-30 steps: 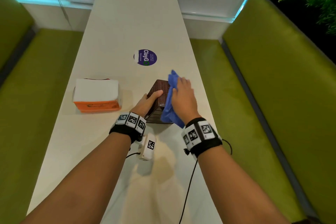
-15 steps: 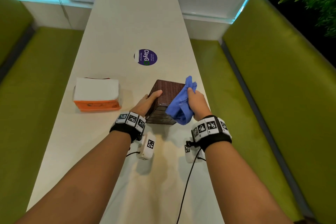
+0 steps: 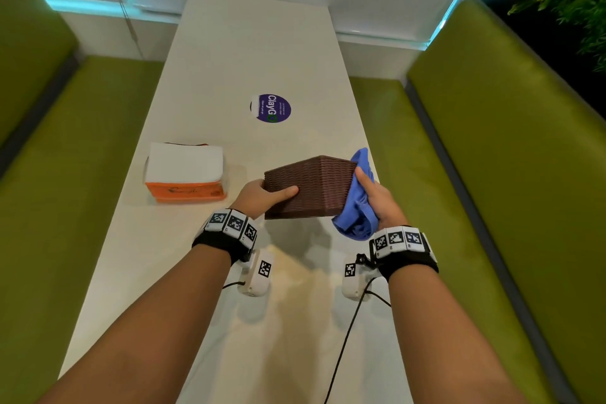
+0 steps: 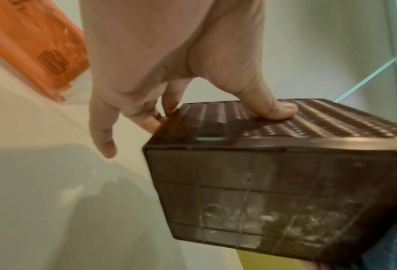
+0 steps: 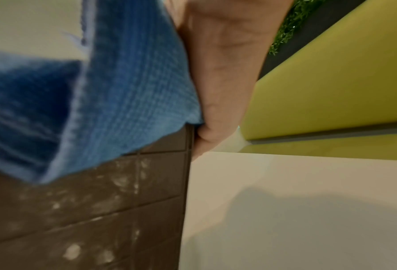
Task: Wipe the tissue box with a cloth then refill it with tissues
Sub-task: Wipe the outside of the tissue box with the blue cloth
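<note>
— Brown woven tissue box (image 3: 308,185): status?
— Lifted off tabletop (image 3: 229,52), near its right edge. Left hand (image 3: 259,195) grips one end, thumb on top; right hand (image 3: 377,203) presses blue cloth (image 3: 357,207) against other end.

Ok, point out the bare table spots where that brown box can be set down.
Bare table runs from the purple sticker to the far wall, and between tissue pack and tissue box. It is crowded near the wrists, where left hand and right hand with the cloth hold the box.
</note>
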Available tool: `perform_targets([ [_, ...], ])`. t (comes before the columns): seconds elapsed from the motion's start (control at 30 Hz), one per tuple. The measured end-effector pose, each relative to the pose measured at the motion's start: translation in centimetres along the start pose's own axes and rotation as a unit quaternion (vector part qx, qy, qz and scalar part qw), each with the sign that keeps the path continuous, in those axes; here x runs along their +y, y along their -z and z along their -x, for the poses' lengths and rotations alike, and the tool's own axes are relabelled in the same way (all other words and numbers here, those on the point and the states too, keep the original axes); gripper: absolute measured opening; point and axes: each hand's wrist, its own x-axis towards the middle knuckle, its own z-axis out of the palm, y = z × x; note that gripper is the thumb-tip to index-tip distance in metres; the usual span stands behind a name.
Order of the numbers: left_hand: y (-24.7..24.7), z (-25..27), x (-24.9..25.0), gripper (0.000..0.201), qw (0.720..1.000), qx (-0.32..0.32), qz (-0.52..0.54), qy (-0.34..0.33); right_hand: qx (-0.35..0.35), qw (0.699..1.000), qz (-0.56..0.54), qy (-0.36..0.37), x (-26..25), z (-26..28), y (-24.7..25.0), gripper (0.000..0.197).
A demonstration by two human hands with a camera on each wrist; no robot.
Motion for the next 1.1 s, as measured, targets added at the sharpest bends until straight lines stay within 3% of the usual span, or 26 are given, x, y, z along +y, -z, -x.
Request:
perform_targets([
  [0.07,0.2,0.3,0.0,0.043,0.998,0.006,0.055,-0.026,-0.028,0.999,-0.040,-0.018,0.0,0.4,0.6,0.089],
  [0.2,0.5,0.7,0.7,0.051,0.986,-0.014,0.155,-0.053,-0.082,0.982,-0.158,-0.062,0.2,1.2,0.9,0.071],
  [0.33,1.1,0.6,1.2,0.118,0.975,-0.095,0.196,-0.035,-0.101,0.966,-0.223,-0.079,1.0,1.8,0.7,0.069],
  [0.4,1.7,0.6,1.2,0.132,0.971,-0.147,0.185,-0.030,-0.109,0.962,-0.237,-0.086,1.4,2.2,0.4,0.061],
  [0.5,2.5,1.3,1.7,0.115,0.958,-0.229,0.172,-0.023,-0.122,0.956,-0.243,-0.113,2.1,2.8,0.1,0.050],
  [0.6,3.2,1.9,2.2,0.092,0.945,-0.280,0.167,-0.006,-0.152,0.951,-0.243,-0.113,2.6,2.9,-0.1,0.058],
  [0.73,3.4,2.4,2.3,0.094,0.942,-0.292,0.167,-0.002,-0.126,0.970,-0.193,-0.075,1.5,2.5,-0.7,0.049],
  [0.83,2.9,2.6,1.8,0.097,0.947,-0.275,0.167,-0.017,-0.051,0.998,-0.034,0.020,0.6,1.4,-0.7,0.037],
  [0.9,2.5,2.4,1.3,0.086,0.955,-0.243,0.167,-0.029,-0.019,0.994,0.083,0.073,0.4,0.7,-0.8,0.027],
  [0.97,2.2,2.2,0.8,0.080,0.958,-0.225,0.173,-0.040,-0.005,0.987,0.123,0.108,0.6,0.1,-0.9,0.021],
  [1.1,1.8,1.6,-0.3,0.099,0.971,-0.173,0.151,-0.063,0.027,0.968,0.177,0.177,1.1,-1.2,-0.7,0.016],
])
